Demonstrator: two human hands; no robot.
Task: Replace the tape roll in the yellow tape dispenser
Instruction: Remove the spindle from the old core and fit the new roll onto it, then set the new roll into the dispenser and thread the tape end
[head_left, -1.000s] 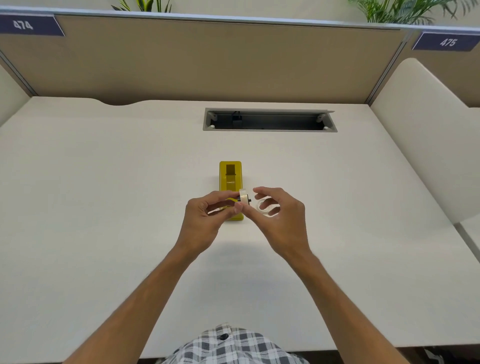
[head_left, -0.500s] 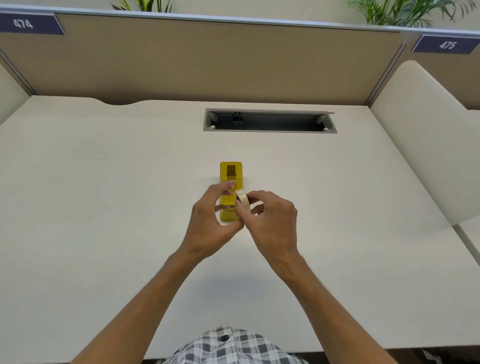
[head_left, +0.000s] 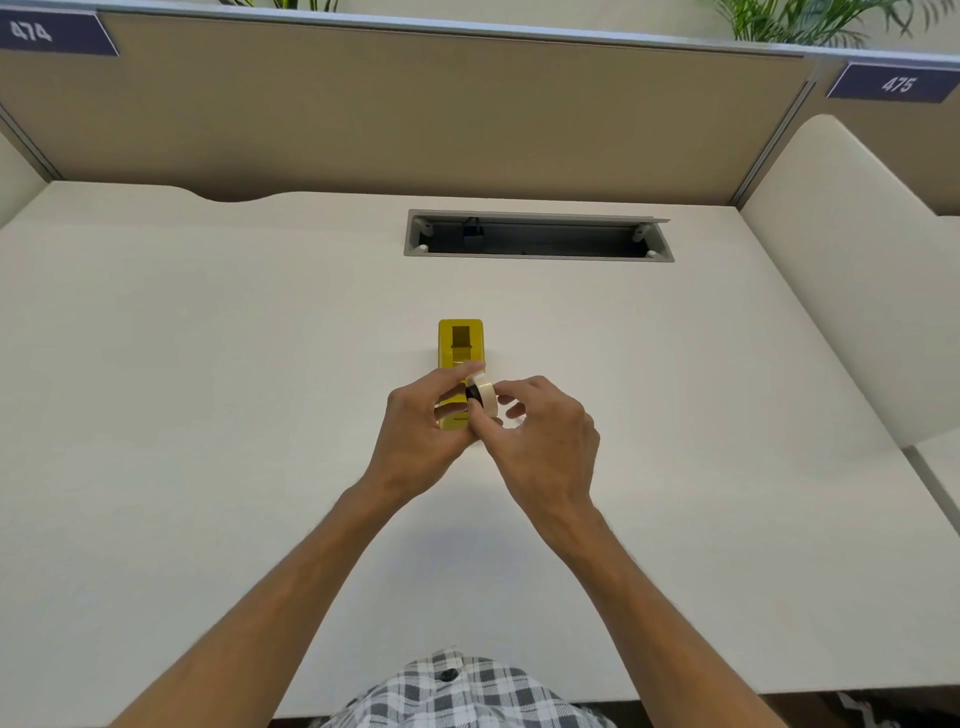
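Note:
The yellow tape dispenser (head_left: 461, 340) lies lengthwise on the white desk (head_left: 208, 415), its near end covered by my fingers. Just above that end I hold a cream tape roll (head_left: 485, 396) on edge, tilted, with a black hub (head_left: 471, 395) showing in its left face. My left hand (head_left: 415, 441) pinches the roll and hub from the left, its thumb on top. From the right, my right hand (head_left: 545, 436) grips the roll's rim with thumb and forefinger. What lies on the desk under my right hand is hidden.
A grey cable tray (head_left: 537, 236) is sunk into the desk behind the dispenser. A tan partition (head_left: 415, 114) closes the back, and a white side panel (head_left: 852, 270) stands at the right. The desk's front edge is near my checked shirt (head_left: 457, 696).
My hands have closed in together over the dispenser's near end, and the roll has tilted. The white ring seen on the desk by my right fingers is now covered.

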